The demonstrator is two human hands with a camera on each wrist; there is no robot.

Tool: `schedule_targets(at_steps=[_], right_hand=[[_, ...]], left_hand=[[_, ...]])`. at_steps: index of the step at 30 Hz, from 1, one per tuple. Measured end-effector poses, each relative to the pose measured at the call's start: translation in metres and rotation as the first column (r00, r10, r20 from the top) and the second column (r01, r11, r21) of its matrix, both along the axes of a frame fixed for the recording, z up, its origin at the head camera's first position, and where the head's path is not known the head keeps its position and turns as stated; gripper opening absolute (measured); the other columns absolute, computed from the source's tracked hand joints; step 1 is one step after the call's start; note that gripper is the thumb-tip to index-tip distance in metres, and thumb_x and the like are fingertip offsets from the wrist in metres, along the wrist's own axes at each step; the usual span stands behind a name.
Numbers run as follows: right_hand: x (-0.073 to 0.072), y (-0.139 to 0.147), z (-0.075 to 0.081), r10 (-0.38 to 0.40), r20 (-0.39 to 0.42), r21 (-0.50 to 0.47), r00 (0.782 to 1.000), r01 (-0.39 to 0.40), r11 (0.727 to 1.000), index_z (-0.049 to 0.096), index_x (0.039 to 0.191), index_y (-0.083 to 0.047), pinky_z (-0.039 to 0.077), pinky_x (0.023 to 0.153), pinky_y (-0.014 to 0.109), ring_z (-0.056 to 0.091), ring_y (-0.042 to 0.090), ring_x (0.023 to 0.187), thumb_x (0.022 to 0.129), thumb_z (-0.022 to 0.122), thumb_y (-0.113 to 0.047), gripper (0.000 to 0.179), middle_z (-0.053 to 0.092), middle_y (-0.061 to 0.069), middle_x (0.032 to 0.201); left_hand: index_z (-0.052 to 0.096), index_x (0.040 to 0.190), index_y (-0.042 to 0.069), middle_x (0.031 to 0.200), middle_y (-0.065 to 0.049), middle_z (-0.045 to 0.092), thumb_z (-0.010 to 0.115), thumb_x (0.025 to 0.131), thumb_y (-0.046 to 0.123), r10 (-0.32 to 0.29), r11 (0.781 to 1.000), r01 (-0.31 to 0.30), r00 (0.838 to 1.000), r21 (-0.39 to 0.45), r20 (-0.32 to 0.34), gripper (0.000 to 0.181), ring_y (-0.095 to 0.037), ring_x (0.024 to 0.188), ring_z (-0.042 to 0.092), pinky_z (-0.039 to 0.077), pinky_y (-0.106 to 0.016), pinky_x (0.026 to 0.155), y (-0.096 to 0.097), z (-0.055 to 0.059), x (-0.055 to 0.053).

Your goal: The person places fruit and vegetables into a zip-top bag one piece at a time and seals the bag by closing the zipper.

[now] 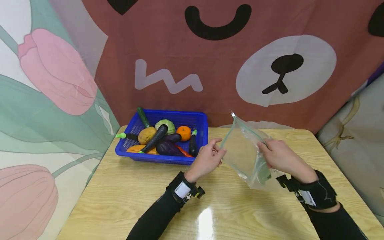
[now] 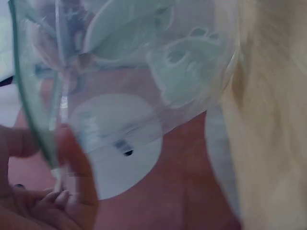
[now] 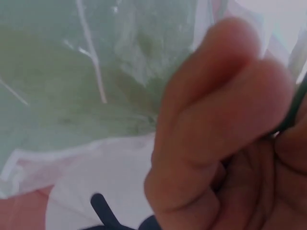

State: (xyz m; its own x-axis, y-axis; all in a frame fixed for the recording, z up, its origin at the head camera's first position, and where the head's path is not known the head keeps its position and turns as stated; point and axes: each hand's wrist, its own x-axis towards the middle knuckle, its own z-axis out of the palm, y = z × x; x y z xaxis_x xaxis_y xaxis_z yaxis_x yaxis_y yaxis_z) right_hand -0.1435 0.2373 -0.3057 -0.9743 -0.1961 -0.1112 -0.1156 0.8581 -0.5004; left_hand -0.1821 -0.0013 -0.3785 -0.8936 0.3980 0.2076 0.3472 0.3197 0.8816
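Observation:
A clear zip bag (image 1: 240,150) with a green-edged mouth and a pale green print hangs above the table between both hands. At the bag's left edge, my left hand (image 1: 208,156) pinches the green rim between thumb and fingers; the left wrist view shows this rim (image 2: 29,103) close up. My right hand (image 1: 280,156) grips the opposite side of the mouth, its fingers (image 3: 211,120) curled in the right wrist view. The mouth is spread apart, with a white slider (image 1: 233,114) at its far upper corner. I see only printed shapes on the bag (image 2: 192,67).
Left of the hands, a blue plastic basket (image 1: 162,161) holds several vegetables and fruits, among them eggplants (image 1: 168,148), a cucumber (image 1: 143,117), a green cabbage (image 1: 166,126) and an orange (image 1: 183,133). Behind the wooden table (image 1: 234,213) hangs a brown printed cloth (image 1: 168,43).

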Motion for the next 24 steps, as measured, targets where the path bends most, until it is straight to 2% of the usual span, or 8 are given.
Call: schedule_targets(at_steps=[2,6,9,13,16,20,22,24], right_hand=[[-0.001,-0.001,-0.003,-0.003,-0.007,-0.010,1.000,0.003,1.000,0.052,0.090,-0.003,0.038,0.052,0.030,0.048,0.018,0.049,0.104,0.026,-0.034,0.043,0.049,0.004,0.056],[-0.003,0.001,-0.007,-0.022,-0.019,-0.015,1.000,0.022,1.000,0.051,0.092,-0.002,0.039,0.052,0.030,0.050,0.018,0.051,0.105,0.024,-0.031,0.041,0.049,0.005,0.059],[-0.004,0.005,-0.009,-0.031,-0.017,-0.020,0.999,0.030,0.999,0.051,0.096,-0.001,0.040,0.051,0.031,0.051,0.018,0.052,0.105,0.023,-0.032,0.043,0.050,0.006,0.062],[-0.005,0.006,-0.009,-0.033,-0.009,-0.037,0.999,0.033,0.999,0.052,0.102,0.000,0.040,0.051,0.031,0.051,0.019,0.054,0.104,0.022,-0.035,0.046,0.051,0.006,0.064],[-0.006,0.005,-0.009,-0.031,-0.005,-0.043,1.000,0.030,0.999,0.052,0.101,-0.001,0.039,0.052,0.031,0.051,0.019,0.054,0.104,0.022,-0.035,0.046,0.051,0.006,0.064],[-0.006,0.005,-0.012,-0.021,-0.009,-0.050,1.000,0.021,0.999,0.053,0.096,-0.002,0.039,0.052,0.030,0.051,0.018,0.053,0.104,0.024,-0.033,0.043,0.050,0.006,0.063],[-0.007,0.005,-0.013,-0.017,-0.013,-0.051,1.000,0.016,0.999,0.053,0.095,-0.002,0.039,0.052,0.030,0.051,0.018,0.053,0.104,0.024,-0.032,0.042,0.051,0.005,0.061],[-0.007,0.005,-0.014,-0.015,-0.017,-0.053,1.000,0.015,0.998,0.054,0.095,-0.002,0.039,0.053,0.030,0.051,0.018,0.052,0.104,0.025,-0.031,0.042,0.051,0.005,0.060]], left_hand=[[0.046,0.136,0.004,0.087,-0.002,0.064,0.052,0.097,0.029,-0.012,0.993,0.007,0.999,-0.115,-0.044,0.047,-0.011,0.064,0.062,0.050,-0.023,0.060,-0.010,0.010,-0.006],[0.053,0.130,0.006,0.097,-0.001,0.066,0.049,0.097,0.036,-0.012,0.941,-0.018,0.996,-0.339,-0.086,0.045,-0.009,0.077,0.060,0.049,-0.026,0.073,-0.046,0.032,-0.025],[0.058,0.124,0.007,0.102,-0.006,0.067,0.049,0.097,0.034,-0.008,0.911,-0.016,0.998,-0.413,-0.057,0.039,-0.016,0.085,0.061,0.049,-0.032,0.077,-0.081,0.045,-0.044],[0.063,0.115,0.007,0.108,-0.012,0.067,0.051,0.096,0.032,0.061,0.857,-0.094,0.995,-0.507,-0.082,0.034,-0.025,0.095,0.063,0.050,-0.039,0.082,-0.121,0.052,-0.070],[0.062,0.117,0.004,0.115,-0.016,0.065,0.054,0.094,0.035,0.143,0.747,-0.183,0.983,-0.640,-0.114,0.039,-0.030,0.102,0.062,0.050,-0.044,0.084,-0.140,0.051,-0.086],[0.053,0.128,0.000,0.125,-0.022,0.058,0.059,0.089,0.036,0.236,0.592,-0.231,0.966,-0.772,-0.108,0.054,-0.039,0.110,0.057,0.047,-0.054,0.087,-0.150,0.045,-0.098],[0.050,0.130,-0.001,0.128,-0.024,0.054,0.061,0.087,0.036,0.258,0.541,-0.228,0.961,-0.810,-0.098,0.058,-0.042,0.114,0.053,0.045,-0.057,0.090,-0.150,0.041,-0.102],[0.052,0.129,-0.002,0.128,-0.025,0.053,0.062,0.086,0.036,0.264,0.511,-0.216,0.961,-0.832,-0.088,0.058,-0.043,0.116,0.052,0.044,-0.057,0.092,-0.148,0.035,-0.105]])
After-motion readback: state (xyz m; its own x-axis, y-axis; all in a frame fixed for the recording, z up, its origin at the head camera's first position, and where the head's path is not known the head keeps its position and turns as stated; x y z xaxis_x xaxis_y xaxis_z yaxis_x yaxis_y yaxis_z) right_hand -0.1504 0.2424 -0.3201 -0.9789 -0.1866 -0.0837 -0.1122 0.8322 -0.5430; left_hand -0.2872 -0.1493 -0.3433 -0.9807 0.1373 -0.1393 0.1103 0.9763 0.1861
